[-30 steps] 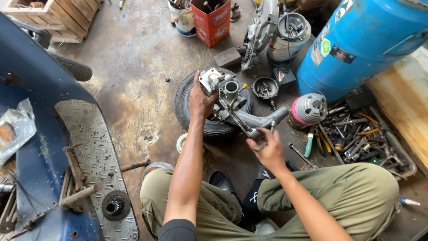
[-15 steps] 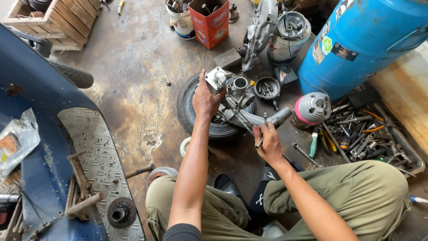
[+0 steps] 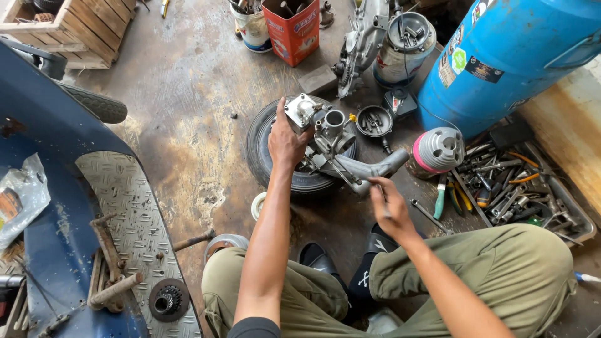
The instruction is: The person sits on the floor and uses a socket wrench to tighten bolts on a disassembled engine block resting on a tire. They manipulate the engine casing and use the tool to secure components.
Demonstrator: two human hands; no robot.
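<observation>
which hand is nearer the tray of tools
Right. The right hand is at the grey pipe end, just left of the tool tray. The left hand grips the carburetor farther left, over the tyre.

Bare concrete floor [image 3: 188,106], stained dark with oil and rust patches. Daylight, flat, no hard shadows. Top left: wooden crate [image 3: 75,25]. Left edge: blue scooter body [image 3: 44,125] with a ribbed metal footplate [image 3: 125,206]. Top right: big blue tank [image 3: 513,50] lying on its side. Right edge: wooden plank [image 3: 570,144], with a metal tray [image 3: 579,228] of hand tools just beside it.
</observation>
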